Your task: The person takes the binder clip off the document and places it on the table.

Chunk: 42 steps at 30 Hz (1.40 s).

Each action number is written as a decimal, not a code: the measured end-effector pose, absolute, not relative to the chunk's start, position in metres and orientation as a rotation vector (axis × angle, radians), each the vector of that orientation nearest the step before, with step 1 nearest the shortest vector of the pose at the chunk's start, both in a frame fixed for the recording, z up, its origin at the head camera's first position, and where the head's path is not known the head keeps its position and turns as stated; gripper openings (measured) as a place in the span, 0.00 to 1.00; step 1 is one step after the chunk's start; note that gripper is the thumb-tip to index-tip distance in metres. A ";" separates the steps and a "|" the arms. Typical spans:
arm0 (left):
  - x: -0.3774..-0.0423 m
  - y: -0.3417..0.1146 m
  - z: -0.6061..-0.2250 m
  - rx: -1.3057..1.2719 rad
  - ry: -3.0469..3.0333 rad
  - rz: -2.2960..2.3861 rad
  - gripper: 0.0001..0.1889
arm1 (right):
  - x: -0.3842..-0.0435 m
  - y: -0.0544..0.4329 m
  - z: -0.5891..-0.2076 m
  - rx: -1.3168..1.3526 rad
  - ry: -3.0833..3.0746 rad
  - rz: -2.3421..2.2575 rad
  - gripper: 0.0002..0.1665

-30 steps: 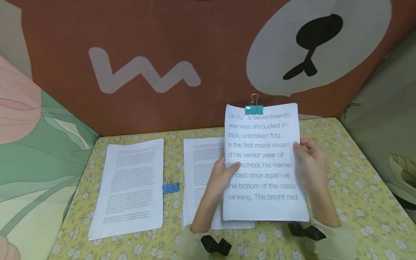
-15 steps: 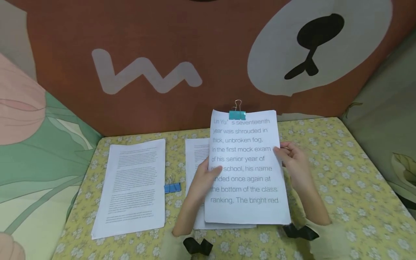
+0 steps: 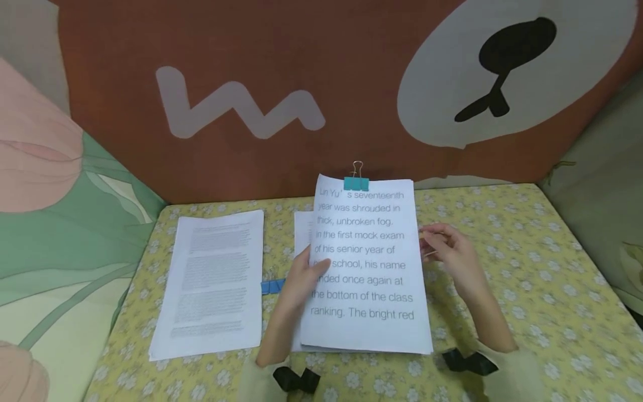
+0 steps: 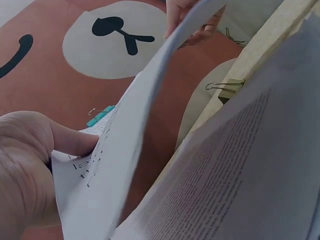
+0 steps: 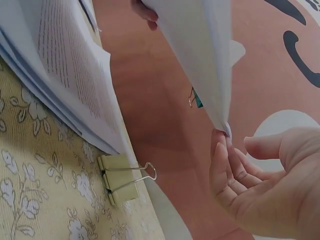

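Note:
My left hand [image 3: 298,285] grips a stack of printed sheets [image 3: 366,268] by its left edge, thumb on the front page. A teal binder clip [image 3: 356,184] sits on the stack's top edge, its wire handle up. The stack is held tilted over another paper stack [image 3: 303,230], most of which it hides. At the right edge is my right hand [image 3: 457,259]; in the right wrist view its fingertips [image 5: 218,137] meet the sheets' edge, while the thumb [image 5: 265,146] stands apart from them.
Another printed stack [image 3: 211,285] lies at the left of the flowered tabletop [image 3: 522,279]. A blue binder clip [image 3: 273,286] lies between the stacks, partly behind my left hand. By the table's far edge stands a yellow binder clip [image 5: 120,177], touching the lower stack.
The clipped stack has moved left and slightly down, now over the middle stack. My right hand followed it left, and its thumb has come off the front page.

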<state>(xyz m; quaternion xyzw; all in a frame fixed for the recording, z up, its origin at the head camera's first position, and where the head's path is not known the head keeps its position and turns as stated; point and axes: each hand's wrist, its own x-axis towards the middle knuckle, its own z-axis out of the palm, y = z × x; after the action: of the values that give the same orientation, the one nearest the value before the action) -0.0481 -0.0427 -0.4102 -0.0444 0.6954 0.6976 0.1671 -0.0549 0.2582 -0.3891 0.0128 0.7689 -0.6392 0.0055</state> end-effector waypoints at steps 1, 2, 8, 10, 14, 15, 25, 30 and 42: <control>-0.049 -0.044 -0.410 -0.129 1.979 1.984 0.23 | -0.055 0.260 -0.389 0.032 2.402 -2.013 0.21; -0.049 -0.045 -0.410 -0.122 1.980 1.983 0.24 | -0.055 0.261 -0.389 0.020 2.402 -2.024 0.21; -0.049 -0.053 -0.411 -0.098 2.010 1.967 0.25 | -0.055 0.271 -0.380 -0.018 2.336 -2.172 0.13; -0.050 -0.054 -0.411 -0.083 2.014 1.964 0.26 | -0.054 0.274 -0.376 -0.001 2.296 -2.235 0.12; -0.050 -0.054 -0.410 -0.052 2.021 1.964 0.27 | -0.058 0.278 -0.366 0.023 2.300 -2.260 0.12; -0.050 -0.054 -0.410 -0.052 2.021 1.961 0.27 | -0.061 0.278 -0.363 0.017 2.316 -2.247 0.13; -0.049 -0.055 -0.409 -0.033 1.990 1.949 0.26 | -0.106 0.262 -0.328 -0.005 2.798 -1.742 0.24; -0.049 -0.055 -0.409 -0.005 1.996 1.925 0.25 | -0.130 0.250 -0.321 -0.023 2.811 -1.596 0.32; -0.050 -0.055 -0.411 0.047 2.013 1.908 0.27 | -0.167 0.219 -0.328 -0.147 2.700 -1.388 0.34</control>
<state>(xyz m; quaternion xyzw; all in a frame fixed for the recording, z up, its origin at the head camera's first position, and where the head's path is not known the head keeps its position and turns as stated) -0.0495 -0.0548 -0.4108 0.0166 0.7135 0.6762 0.1828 -0.1671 0.2190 -0.3283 -0.0482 0.8872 -0.4560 0.0514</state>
